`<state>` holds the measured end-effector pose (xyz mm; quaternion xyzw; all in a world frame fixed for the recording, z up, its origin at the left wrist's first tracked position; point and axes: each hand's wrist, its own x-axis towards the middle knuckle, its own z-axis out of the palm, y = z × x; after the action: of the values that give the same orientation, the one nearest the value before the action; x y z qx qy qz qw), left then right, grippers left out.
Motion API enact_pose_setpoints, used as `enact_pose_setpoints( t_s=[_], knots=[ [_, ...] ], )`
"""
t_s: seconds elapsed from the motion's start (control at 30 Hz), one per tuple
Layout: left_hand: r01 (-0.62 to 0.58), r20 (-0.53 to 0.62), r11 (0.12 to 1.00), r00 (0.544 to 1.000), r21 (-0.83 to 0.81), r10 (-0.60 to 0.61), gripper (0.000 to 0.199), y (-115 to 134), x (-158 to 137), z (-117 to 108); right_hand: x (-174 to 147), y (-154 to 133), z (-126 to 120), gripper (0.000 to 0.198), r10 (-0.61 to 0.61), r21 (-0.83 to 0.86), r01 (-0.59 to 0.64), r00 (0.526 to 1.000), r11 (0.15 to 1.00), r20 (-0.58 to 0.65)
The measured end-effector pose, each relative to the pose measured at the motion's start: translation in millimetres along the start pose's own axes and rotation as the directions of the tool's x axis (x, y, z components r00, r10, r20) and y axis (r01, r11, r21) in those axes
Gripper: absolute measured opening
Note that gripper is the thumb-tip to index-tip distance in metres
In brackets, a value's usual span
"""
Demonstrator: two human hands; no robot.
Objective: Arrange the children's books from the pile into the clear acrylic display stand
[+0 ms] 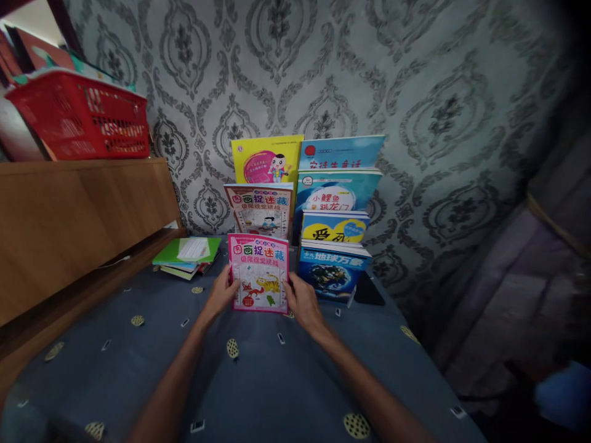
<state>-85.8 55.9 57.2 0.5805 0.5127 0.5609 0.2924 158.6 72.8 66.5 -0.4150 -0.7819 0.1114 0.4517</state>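
Note:
A pink picture book with a fox and a tiger on its cover stands upright between my hands. My left hand grips its left edge, and my right hand grips the right edge. Just behind it rises a brown-bordered picture book, and behind that a yellow book. To the right, close to my right hand, is a second stepped column: a blue book with a globe in front, then a yellow-and-blue book, a teal book and a light blue book.
A low pile of books with a green one on top lies left of the columns. A red plastic basket sits on a wooden cabinet at the left. A dark flat object lies right of the globe book. Patterned wallpaper is behind.

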Motion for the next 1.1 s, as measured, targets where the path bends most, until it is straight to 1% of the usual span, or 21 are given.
enact_pose_setpoints(
  t_s=[0.17, 0.3, 0.5, 0.73, 0.93, 1.1],
  knots=[
    [-0.003, -0.003, 1.000, 1.000, -0.007, 0.003, 0.044, 0.3, -0.6, 1.7, -0.2, -0.7, 0.0, 0.019, -0.001, -0.009, 0.001, 1.000, 1.000, -0.011],
    [-0.020, 0.007, 1.000, 1.000, -0.019, 0.020, 0.044, 0.8, -0.2, 1.9, 0.0, 0.3, -0.4, 0.017, 0.011, -0.011, -0.011, 1.000, 1.000, 0.004],
    [-0.008, 0.002, 1.000, 1.000, -0.006, 0.008, 0.042, 1.5, -1.1, 2.0, 0.4, -0.7, -1.1, 0.018, 0.010, -0.013, -0.010, 1.000, 1.000, 0.021],
    [-0.013, 0.001, 0.997, 1.000, 0.070, 0.013, 0.039, 0.6, -0.5, -0.2, -0.2, 0.0, 0.4, 0.018, -0.001, -0.022, 0.001, 1.000, 1.000, -0.023],
    [-0.014, -0.006, 1.000, 1.000, 0.000, 0.014, 0.041, 1.7, -1.2, 0.9, -0.6, 0.9, 0.1, 0.019, 0.003, -0.019, -0.003, 1.000, 1.000, 0.004],
    [0.005, 0.013, 1.000, 1.000, 0.025, -0.006, 0.041, 1.8, -1.5, 0.0, -0.4, 0.4, -0.1, 0.018, -0.004, -0.019, 0.004, 1.000, 1.000, -0.005]
  ],
)
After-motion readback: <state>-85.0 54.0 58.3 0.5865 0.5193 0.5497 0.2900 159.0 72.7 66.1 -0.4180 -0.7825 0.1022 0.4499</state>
